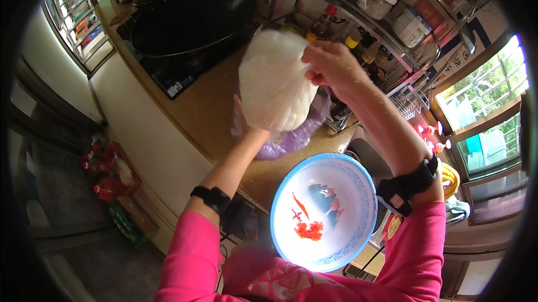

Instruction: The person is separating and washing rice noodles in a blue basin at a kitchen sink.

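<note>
A bulging, whitish translucent plastic bag (275, 83) is held up over the counter; what fills it cannot be made out. My right hand (332, 64) pinches the bag at its upper right side. My left hand (254, 127) supports it from below and behind, with most of the fingers hidden by the bag. Beneath it a thin purple plastic bag (288, 144) spreads over the brown countertop (191, 113). Close to my body stands a white enamel basin (336, 234) with a blue rim and a printed red and blue-grey pattern on its inside.
A large black wok (195, 20) sits on the cooktop (168, 79) at the far left. On the right, a metal rack (353, 5) holds jars and bottles. Below left, a green carton (126, 222) and red bottles (107, 190) stand on the floor. A window (483, 104) is at far right.
</note>
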The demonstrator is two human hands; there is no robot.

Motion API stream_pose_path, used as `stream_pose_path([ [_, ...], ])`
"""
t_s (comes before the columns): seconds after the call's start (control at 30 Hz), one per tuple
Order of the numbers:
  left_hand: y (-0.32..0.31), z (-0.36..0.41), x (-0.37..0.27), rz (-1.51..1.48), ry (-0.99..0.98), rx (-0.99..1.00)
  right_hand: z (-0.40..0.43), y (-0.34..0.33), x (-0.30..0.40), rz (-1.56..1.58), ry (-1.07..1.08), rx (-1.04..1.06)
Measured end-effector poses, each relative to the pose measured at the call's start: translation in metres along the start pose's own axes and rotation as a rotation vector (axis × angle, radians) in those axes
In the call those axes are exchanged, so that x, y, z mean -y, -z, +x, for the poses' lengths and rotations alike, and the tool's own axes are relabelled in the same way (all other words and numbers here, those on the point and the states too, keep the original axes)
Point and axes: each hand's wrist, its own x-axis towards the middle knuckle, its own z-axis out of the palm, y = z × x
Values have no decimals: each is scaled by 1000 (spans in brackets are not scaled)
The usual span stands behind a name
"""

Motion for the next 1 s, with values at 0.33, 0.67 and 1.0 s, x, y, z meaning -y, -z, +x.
stream_pose_path([
  [0.33,177,-20,-49,-301,-189,197,-93,71,21,105,205,-23],
  [0.67,145,-135,-206,-206,-684,212,-189,112,-79,-545,291,127],
  [1.0,98,-199,-248,-502,-436,63,-243,151,-86,-492,471,460],
])
